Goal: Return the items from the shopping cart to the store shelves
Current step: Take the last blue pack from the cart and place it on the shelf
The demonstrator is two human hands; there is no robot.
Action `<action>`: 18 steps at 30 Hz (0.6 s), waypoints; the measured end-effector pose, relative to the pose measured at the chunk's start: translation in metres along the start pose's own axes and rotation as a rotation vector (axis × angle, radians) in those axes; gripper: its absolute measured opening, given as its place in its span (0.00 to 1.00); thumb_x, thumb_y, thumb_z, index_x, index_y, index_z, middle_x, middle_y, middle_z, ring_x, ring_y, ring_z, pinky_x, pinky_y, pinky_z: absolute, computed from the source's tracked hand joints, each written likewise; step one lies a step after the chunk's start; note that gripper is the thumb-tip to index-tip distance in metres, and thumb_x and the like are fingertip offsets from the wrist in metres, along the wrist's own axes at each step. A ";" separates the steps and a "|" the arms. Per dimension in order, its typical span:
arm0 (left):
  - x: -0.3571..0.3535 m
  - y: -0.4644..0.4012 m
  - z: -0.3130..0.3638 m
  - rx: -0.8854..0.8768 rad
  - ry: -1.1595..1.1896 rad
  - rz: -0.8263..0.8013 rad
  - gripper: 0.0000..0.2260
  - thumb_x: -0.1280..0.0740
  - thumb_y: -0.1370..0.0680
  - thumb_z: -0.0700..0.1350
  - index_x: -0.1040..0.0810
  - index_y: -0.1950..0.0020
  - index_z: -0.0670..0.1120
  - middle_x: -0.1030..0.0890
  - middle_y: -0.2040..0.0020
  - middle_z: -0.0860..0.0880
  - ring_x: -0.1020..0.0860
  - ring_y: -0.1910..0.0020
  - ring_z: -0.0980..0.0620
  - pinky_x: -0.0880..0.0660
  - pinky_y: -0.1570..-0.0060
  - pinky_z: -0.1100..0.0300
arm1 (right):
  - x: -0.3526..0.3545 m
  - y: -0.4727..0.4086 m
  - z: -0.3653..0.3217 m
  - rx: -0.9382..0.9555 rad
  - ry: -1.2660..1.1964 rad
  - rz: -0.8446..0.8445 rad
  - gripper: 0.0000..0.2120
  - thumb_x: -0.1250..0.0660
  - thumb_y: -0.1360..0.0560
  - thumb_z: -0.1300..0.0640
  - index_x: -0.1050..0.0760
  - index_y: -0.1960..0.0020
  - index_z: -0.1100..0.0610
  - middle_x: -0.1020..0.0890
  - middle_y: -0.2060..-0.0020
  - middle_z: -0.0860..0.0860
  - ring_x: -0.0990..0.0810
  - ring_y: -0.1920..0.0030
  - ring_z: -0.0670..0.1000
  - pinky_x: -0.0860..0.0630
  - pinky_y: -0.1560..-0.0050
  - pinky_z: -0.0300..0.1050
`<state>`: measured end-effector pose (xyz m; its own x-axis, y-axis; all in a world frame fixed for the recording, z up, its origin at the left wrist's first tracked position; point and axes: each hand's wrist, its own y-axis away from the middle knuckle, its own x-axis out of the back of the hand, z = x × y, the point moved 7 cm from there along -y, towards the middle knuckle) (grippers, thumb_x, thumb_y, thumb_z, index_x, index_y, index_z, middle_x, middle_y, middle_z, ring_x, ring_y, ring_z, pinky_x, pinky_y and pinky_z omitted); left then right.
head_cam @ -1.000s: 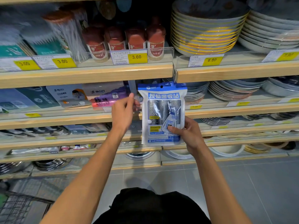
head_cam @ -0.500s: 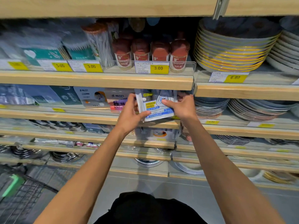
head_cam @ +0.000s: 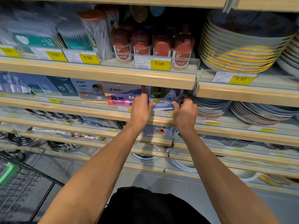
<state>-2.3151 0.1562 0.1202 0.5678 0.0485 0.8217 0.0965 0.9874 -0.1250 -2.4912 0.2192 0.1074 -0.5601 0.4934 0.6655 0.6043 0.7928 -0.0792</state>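
Blue-white packet [head_cam: 163,101] now tucked under wooden shelf [head_cam: 97,75]; left hand [head_cam: 140,109], right hand [head_cam: 183,112] both pinching it; placement nearly done.

At twelve o'clock a row of red-capped toothpick jars [head_cam: 152,46] stands behind a yellow 3.00 price tag [head_cam: 159,63]. At two o'clock sits a stack of yellow-rimmed plates [head_cam: 239,50], with grey plates [head_cam: 212,109] piled at three o'clock. A purple pack [head_cam: 123,97] lies centre-left, and grey floor tiles [head_cam: 174,180] show at six o'clock.
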 end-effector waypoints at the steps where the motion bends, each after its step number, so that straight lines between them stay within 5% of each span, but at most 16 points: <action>1: -0.005 0.002 0.001 -0.005 -0.037 -0.019 0.13 0.30 0.22 0.49 0.25 0.49 0.39 0.19 0.54 0.40 0.20 0.51 0.42 0.30 0.58 0.54 | -0.001 0.001 0.004 0.001 0.004 -0.001 0.19 0.34 0.21 0.47 0.25 0.45 0.64 0.20 0.48 0.61 0.25 0.43 0.61 0.27 0.44 0.55; 6: 0.002 0.010 -0.008 -0.091 -0.073 0.120 0.17 0.33 0.21 0.55 0.25 0.46 0.41 0.17 0.56 0.43 0.18 0.56 0.44 0.23 0.59 0.53 | 0.011 0.006 -0.002 0.184 0.007 0.129 0.15 0.32 0.21 0.51 0.22 0.45 0.63 0.15 0.55 0.58 0.17 0.53 0.60 0.21 0.56 0.50; 10: 0.023 0.027 -0.027 -0.040 0.307 0.284 0.12 0.29 0.22 0.49 0.21 0.44 0.43 0.15 0.54 0.50 0.17 0.56 0.55 0.19 0.53 0.58 | 0.022 0.026 -0.019 0.210 -0.163 0.256 0.04 0.31 0.23 0.54 0.24 0.53 0.54 0.19 0.62 0.45 0.19 0.61 0.48 0.22 0.59 0.48; 15: 0.045 0.052 -0.074 0.087 0.489 0.284 0.06 0.29 0.22 0.48 0.21 0.54 0.47 0.18 0.65 0.51 0.18 0.67 0.56 0.19 0.64 0.54 | -0.025 0.060 -0.057 0.360 -0.277 0.019 0.07 0.30 0.24 0.53 0.24 0.59 0.53 0.23 0.70 0.44 0.23 0.69 0.45 0.25 0.67 0.46; 18: 0.064 0.078 -0.124 0.212 0.492 0.282 0.05 0.30 0.22 0.45 0.21 0.55 0.45 0.19 0.67 0.46 0.17 0.68 0.53 0.18 0.65 0.53 | -0.064 0.094 -0.091 0.429 -0.254 -0.188 0.07 0.29 0.24 0.52 0.23 0.59 0.54 0.28 0.74 0.40 0.27 0.72 0.40 0.33 0.68 0.34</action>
<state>-2.1700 0.2178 0.0936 0.8643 0.2878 0.4126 -0.2492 0.9574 -0.1458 -2.3468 0.2295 0.1245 -0.7883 0.3580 0.5005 0.2245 0.9246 -0.3079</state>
